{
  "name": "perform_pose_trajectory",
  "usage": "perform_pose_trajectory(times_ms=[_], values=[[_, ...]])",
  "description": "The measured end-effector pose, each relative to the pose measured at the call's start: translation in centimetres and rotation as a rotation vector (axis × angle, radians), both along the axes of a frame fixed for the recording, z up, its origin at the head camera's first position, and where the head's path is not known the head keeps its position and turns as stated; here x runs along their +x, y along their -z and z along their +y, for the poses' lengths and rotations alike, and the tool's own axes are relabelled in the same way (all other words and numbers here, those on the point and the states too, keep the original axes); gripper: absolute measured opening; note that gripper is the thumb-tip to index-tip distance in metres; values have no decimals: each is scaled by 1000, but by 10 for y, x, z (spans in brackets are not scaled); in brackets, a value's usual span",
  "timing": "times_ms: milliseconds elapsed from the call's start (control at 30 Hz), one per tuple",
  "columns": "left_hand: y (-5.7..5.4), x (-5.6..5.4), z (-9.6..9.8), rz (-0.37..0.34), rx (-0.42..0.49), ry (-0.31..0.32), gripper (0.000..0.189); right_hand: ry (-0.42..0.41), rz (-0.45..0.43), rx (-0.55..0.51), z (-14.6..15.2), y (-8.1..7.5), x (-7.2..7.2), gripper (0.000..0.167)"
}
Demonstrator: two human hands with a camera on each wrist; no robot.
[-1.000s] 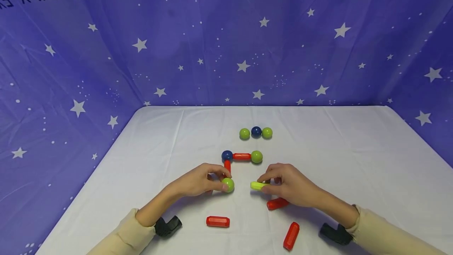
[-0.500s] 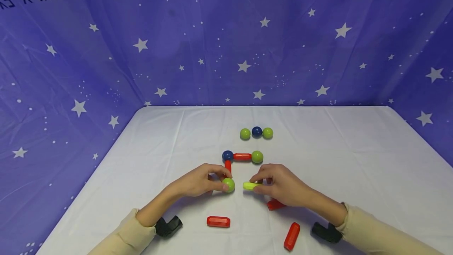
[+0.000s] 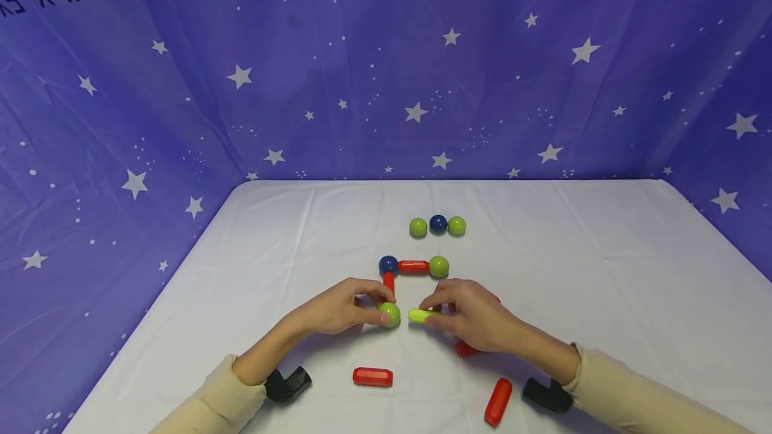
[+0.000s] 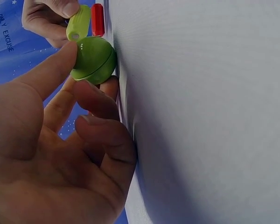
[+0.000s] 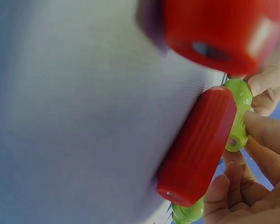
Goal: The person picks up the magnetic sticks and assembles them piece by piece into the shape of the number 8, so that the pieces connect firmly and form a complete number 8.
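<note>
My left hand (image 3: 346, 307) holds a green ball (image 3: 391, 315) between thumb and fingers, low at the white table. From that ball a red rod (image 3: 389, 283) runs back to a blue ball (image 3: 389, 264), where a second red rod (image 3: 413, 266) leads right to another green ball (image 3: 439, 266). Together they form an L. My right hand (image 3: 476, 317) pinches a yellow-green rod (image 3: 419, 315), its free end pointing at the held ball across a small gap in the head view. The left wrist view shows the rod (image 4: 79, 22) just beyond the ball (image 4: 94, 60).
Behind the L lie two green balls with a blue ball (image 3: 438, 224) between them. A red rod (image 3: 466, 349) lies partly hidden under my right hand. Nearer me are a red rod (image 3: 372, 377) at centre and another red rod (image 3: 498, 402) toward the right.
My right hand has moved left with the yellow-green rod, narrowing the gap to the green ball. My left hand keeps its hold without visible movement.
</note>
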State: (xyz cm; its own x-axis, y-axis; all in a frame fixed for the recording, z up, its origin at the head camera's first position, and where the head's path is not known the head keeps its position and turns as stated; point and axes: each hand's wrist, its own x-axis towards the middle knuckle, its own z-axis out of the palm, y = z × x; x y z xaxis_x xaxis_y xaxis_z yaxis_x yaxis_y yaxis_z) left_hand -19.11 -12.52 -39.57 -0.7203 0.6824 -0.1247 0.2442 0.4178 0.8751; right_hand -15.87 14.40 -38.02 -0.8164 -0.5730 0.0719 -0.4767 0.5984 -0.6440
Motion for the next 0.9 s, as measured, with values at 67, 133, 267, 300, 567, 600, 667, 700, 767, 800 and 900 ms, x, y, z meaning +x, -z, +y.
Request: perform_pose_trajectory(times_ms=[67,133,267,300,567,600,667,700,767,800,900], values=[[0,0,0,1,3,3,19,-5,13,0,-1,1,-1,18],[0,0,0,2,6,6,19,-9,21,-2,-1,2,-1,18],[1,0,-1,11,4,6,18,-12,24,-4,-3,2,-2,18],[1,0,-1,14,4,6,18,-15,20,-7,-3,2,-3,18],[1,0,0,53,2,22,18,-51,-26,-49,-9,1,-3,19],[1,1,0,53,3,22,18,-53,-23,-48,-9,1,-3,19],[1,1,0,53,4,21,18,-55,-18,-44,-10,2,-3,19],[1,1,-1,53,4,20,18,-55,-16,-42,-10,2,-3,19],[2,1,-1,52,4,18,18,-53,-15,-39,-10,2,-3,19],[2,1,-1,50,4,17,18,-53,-17,-38,-10,2,-3,19],[2,2,-1,48,4,15,18,-55,-20,-37,-10,2,-3,19]])
